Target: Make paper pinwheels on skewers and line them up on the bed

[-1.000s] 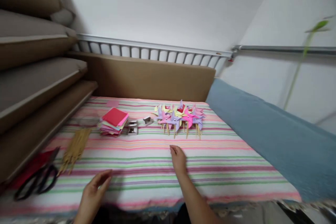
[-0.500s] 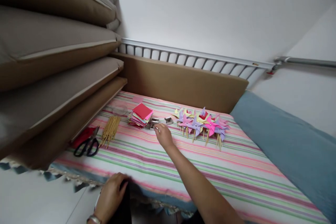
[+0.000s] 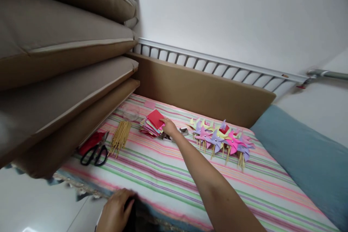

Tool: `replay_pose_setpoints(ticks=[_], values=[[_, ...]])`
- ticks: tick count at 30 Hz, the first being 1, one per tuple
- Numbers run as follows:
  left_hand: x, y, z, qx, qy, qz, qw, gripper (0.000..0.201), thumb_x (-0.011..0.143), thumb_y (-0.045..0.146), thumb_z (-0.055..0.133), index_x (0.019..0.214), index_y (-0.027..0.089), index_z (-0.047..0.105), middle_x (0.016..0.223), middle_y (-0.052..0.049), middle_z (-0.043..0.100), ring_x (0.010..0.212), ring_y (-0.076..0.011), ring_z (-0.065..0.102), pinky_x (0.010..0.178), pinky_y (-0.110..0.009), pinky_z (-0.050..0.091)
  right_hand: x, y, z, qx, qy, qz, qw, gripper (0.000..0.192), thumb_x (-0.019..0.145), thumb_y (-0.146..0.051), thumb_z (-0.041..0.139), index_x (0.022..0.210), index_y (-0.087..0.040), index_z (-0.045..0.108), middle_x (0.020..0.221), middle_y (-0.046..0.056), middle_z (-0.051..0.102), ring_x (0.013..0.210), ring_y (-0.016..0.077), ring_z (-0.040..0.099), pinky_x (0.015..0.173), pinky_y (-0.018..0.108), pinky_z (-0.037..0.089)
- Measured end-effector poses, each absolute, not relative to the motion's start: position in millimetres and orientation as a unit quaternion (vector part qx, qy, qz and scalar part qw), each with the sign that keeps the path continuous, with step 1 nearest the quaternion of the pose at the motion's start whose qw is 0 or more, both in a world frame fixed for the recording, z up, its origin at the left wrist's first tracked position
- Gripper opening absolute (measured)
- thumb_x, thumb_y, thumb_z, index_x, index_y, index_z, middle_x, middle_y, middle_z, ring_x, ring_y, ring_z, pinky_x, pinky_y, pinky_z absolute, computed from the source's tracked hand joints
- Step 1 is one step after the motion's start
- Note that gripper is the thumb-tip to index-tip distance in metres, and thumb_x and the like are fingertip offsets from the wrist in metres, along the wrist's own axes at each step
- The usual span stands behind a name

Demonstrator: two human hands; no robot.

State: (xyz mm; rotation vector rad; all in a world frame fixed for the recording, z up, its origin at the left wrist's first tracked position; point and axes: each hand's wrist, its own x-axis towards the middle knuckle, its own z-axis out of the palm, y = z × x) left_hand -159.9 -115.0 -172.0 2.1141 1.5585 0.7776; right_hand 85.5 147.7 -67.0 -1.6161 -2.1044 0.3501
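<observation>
My right hand (image 3: 169, 127) reaches over the striped cloth to a stack of coloured paper squares (image 3: 149, 127). Its fingertips are closed on the right edge of the top sheet, a red paper square (image 3: 155, 118). Partly hidden behind that hand are small metallic-looking pieces (image 3: 183, 131). My left hand (image 3: 117, 208) rests at the near edge of the cloth, with its thumb apart from loosely curled fingers and nothing visible in it. Left of the stack lie a bundle of thin wooden sticks (image 3: 120, 137) and black-handled scissors (image 3: 95, 151).
Several paper pinwheels (image 3: 217, 139) on sticks stand at the right of the striped cloth (image 3: 174, 174). A clear round container (image 3: 131, 111) and a pink sheet (image 3: 149, 104) lie farther back. Red material (image 3: 91, 143) is beside the scissors. Stacked cushions (image 3: 67, 69) rise on the left.
My right hand has moved left from the metallic pieces to the paper stack and has taken the red square's edge. The left hand stays at the cloth's edge; the view has shifted slightly.
</observation>
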Motion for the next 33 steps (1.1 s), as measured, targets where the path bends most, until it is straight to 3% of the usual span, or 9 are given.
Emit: replay_pose_setpoints(ticks=[6, 8, 11, 15, 18, 23, 33], values=[[-162.1, -114.8, -167.7, 0.754, 0.553, 0.287, 0.208, 0.018, 0.082, 0.029, 0.054, 0.095, 0.028, 0.066, 0.095, -0.002, 0.071, 0.090, -0.0193, 0.065, 0.082, -0.032, 0.052, 88.2, 149.7, -65.2, -0.600, -0.734, 0.172, 0.268, 0.033, 0.082, -0.023, 0.059, 0.115, -0.020, 0.057, 0.125, 0.008, 0.054, 0.116, 0.0217, 0.050, 0.101, 0.041, 0.037], [-162.2, -115.3, -165.9, 0.752, 0.551, 0.297, 0.207, 0.018, 0.082, 0.028, 0.055, 0.095, 0.028, 0.066, 0.095, -0.002, 0.071, 0.089, -0.0190, 0.066, 0.082, -0.032, 0.052, 90.6, 145.6, -66.4, -0.622, -0.701, 0.170, 0.305, 0.041, 0.080, -0.020, 0.056, 0.121, -0.023, 0.054, 0.129, 0.007, 0.051, 0.124, 0.0215, 0.043, 0.105, 0.036, 0.033], [-161.0, -115.5, -163.9, 0.748, 0.548, 0.312, 0.208, 0.017, 0.081, 0.027, 0.056, 0.095, 0.027, 0.066, 0.094, -0.002, 0.071, 0.088, -0.0187, 0.066, 0.080, -0.030, 0.053, 91.0, 138.2, -74.1, -0.648, -0.652, 0.167, 0.355, 0.048, 0.084, -0.026, 0.045, 0.131, -0.021, 0.044, 0.135, 0.009, 0.047, 0.130, 0.0235, 0.036, 0.105, 0.040, 0.032], [-156.1, -113.8, -163.3, 0.750, 0.540, 0.318, 0.211, 0.017, 0.080, 0.025, 0.056, 0.094, 0.026, 0.066, 0.092, -0.003, 0.071, 0.085, -0.0194, 0.066, 0.078, -0.030, 0.053, 76.6, 134.9, -88.6, -0.639, -0.638, 0.181, 0.390, 0.052, 0.087, -0.031, 0.041, 0.137, -0.020, 0.035, 0.124, 0.010, 0.056, 0.120, 0.0222, 0.048, 0.098, 0.038, 0.040], [-153.8, -112.3, -164.2, 0.756, 0.534, 0.310, 0.217, 0.018, 0.081, 0.025, 0.054, 0.095, 0.026, 0.066, 0.092, -0.004, 0.071, 0.085, -0.0194, 0.066, 0.078, -0.030, 0.053, 59.7, 139.0, -93.4, -0.622, -0.645, 0.194, 0.399, 0.049, 0.088, -0.036, 0.044, 0.135, -0.023, 0.039, 0.118, 0.008, 0.061, 0.112, 0.0213, 0.055, 0.093, 0.038, 0.044], [-157.1, -112.8, -167.8, 0.756, 0.543, 0.298, 0.212, 0.020, 0.082, 0.026, 0.054, 0.098, 0.027, 0.066, 0.095, -0.003, 0.071, 0.088, -0.0191, 0.066, 0.081, -0.030, 0.053, 40.2, 147.5, -92.1, -0.620, -0.647, 0.204, 0.394, 0.037, 0.089, -0.038, 0.049, 0.121, -0.019, 0.050, 0.124, 0.010, 0.053, 0.106, 0.0218, 0.055, 0.091, 0.044, 0.045], [-156.9, -110.3, -163.7, 0.756, 0.542, 0.310, 0.197, 0.018, 0.080, 0.026, 0.056, 0.095, 0.028, 0.066, 0.094, -0.002, 0.072, 0.086, -0.0191, 0.067, 0.078, -0.029, 0.054, 27.2, 161.9, -93.6, -0.649, -0.634, 0.193, 0.373, 0.038, 0.089, -0.037, 0.050, 0.121, -0.018, 0.050, 0.127, 0.010, 0.052, 0.111, 0.0234, 0.053, 0.094, 0.047, 0.042]])
